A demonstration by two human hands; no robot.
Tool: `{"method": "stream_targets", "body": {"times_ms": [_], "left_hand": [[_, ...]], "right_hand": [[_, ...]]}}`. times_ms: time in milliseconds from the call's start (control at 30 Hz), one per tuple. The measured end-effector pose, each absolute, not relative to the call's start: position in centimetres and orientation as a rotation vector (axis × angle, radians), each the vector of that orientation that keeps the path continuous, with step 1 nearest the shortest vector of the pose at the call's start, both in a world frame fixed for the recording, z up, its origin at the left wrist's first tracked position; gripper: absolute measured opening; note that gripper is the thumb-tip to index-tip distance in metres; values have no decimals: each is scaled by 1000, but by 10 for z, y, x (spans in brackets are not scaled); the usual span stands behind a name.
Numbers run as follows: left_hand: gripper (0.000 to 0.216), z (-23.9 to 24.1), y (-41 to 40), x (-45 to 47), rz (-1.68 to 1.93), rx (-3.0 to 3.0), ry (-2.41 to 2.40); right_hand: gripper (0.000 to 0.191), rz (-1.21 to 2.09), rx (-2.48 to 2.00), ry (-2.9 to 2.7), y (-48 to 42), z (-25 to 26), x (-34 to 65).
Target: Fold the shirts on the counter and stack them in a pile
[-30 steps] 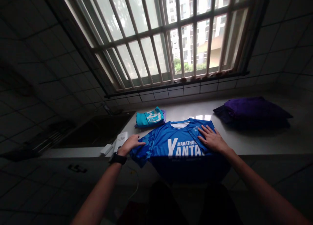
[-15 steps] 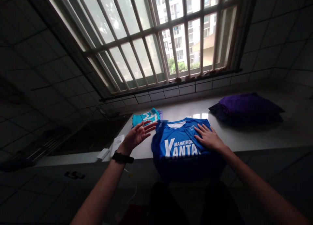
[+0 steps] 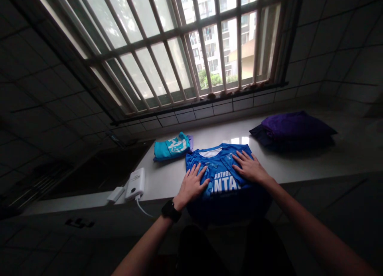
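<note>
A blue T-shirt (image 3: 221, 180) with white lettering lies on the counter, its lower part hanging over the front edge. Both its sleeves are folded inward over the chest. Flat on the left sleeve rests my left hand (image 3: 193, 184), fingers spread, a black watch on its wrist. My right hand (image 3: 249, 167) lies flat with fingers apart on the right sleeve, near the shoulder. Part of the printed lettering is covered by the left sleeve and hand.
Left of the shirt sits a folded turquoise garment (image 3: 172, 146) with a lilac one behind it. A white power bank (image 3: 136, 183) with a cable lies near the sink (image 3: 98, 168). Dark and purple folded clothes (image 3: 295, 126) are stacked at right. A barred window stands behind the counter (image 3: 221, 134).
My left hand has come down from the air onto the shirt, and the left sleeve is now folded inward over the lettering. My right hand stays on the right sleeve. The view shifted slightly.
</note>
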State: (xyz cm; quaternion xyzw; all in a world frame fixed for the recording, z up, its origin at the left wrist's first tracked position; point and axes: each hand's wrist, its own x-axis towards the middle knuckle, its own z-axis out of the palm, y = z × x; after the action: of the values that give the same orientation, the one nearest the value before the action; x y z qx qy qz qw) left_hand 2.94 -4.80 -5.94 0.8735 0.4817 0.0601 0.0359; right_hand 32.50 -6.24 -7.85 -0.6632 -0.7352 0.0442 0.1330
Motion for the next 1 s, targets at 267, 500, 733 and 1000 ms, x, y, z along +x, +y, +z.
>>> {"method": "stream_targets", "body": {"times_ms": [267, 500, 733, 1000], "left_hand": [[45, -37, -21, 34, 385, 2417, 1597], [29, -5, 20, -3, 443, 1947, 1896], [14, 1, 34, 13, 501, 1844, 1648], [18, 91, 87, 48, 1122, 1971, 1479]], "right_hand": [[61, 164, -1938, -2176, -57, -65, 331], [51, 406, -1999, -2001, -18, -11, 354], [24, 515, -2045, -1909, -11, 0, 336], [34, 48, -1780, -1626, 26, 98, 316]]}}
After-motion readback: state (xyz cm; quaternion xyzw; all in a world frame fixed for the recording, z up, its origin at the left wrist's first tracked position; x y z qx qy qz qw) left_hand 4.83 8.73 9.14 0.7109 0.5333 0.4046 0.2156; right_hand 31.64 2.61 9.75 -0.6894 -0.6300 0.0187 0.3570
